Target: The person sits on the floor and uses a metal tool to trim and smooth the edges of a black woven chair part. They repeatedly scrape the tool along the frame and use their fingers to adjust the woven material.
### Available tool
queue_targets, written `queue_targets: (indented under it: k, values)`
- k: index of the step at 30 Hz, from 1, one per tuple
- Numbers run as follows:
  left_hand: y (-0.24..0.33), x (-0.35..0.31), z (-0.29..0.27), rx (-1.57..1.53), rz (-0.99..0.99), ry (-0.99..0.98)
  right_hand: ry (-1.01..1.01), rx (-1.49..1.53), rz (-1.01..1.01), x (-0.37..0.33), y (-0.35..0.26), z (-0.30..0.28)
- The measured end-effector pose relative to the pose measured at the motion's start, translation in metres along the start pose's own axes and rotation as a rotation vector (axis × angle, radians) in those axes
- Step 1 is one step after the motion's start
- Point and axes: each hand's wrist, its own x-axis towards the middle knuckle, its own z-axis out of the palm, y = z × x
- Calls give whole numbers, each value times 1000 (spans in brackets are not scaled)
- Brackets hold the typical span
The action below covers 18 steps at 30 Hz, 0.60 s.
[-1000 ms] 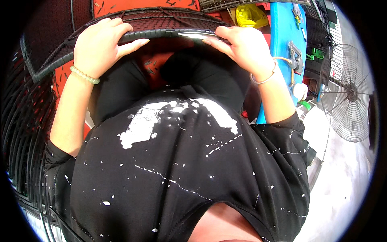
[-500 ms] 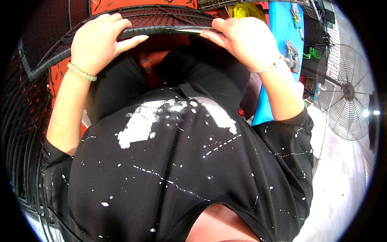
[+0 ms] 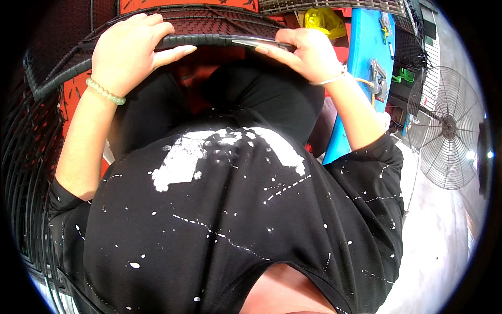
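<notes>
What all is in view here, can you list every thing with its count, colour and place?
dark woven wicker frame with a wrapped tubular rim: one, dark brown, top centre, curving down the left side
blue flat board: one, blue, upper right, standing beside the frame
yellow crumpled item: one, yellow, top, right of centre
round wire-guard floor fan: one, grey, far right
orange surface: one, orange-red, top edge behind the frame
black paint-spattered T-shirt: one, black with white flecks, centre
left hand: one, pale bead bracelet, gripping the rim
right hand: one, thin bangle, gripping the rim

Bright daylight from right; heavy fisheye bending; dark vignetted rim
</notes>
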Motion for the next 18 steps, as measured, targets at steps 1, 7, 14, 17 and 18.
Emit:
queue_targets:
  k: [1,7,14,17,18]
  values:
    - [0,0,-1,-2,-4,-3,-18,45,59,-4,-6,1]
    - [2,0,-2,13,-11,-33,181,-100,-6,1,-41,6]
    - [2,3,-1,10,-4,-36,231,-300,-182,24,-20,10]
    - [0,2,1,-6,2,-4,225,-193,-317,41,-9,5]
    - [0,2,1,-15,5,11,142,-209,-231,41,-12,3]
